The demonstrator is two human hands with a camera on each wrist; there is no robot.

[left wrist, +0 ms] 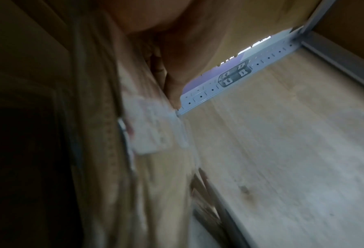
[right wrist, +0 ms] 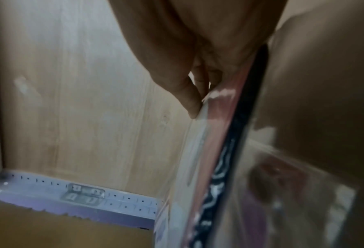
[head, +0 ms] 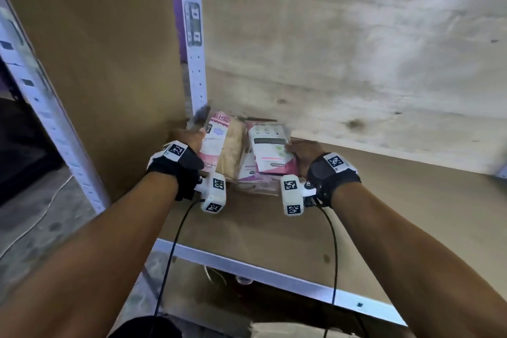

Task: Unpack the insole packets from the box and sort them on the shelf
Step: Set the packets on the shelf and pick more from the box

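Head view first: both forearms reach over the shelf [head: 384, 228] board, the left hand [head: 189, 140] flat against the left side of the insole packets [head: 241, 151] and the right hand [head: 304, 153] against their right side, fingers mostly straight and pressed together. Between the hands the packets sit bunched in the shelf's back-left corner, by the white perforated upright [head: 196, 63] and plywood back panel [head: 356, 49].
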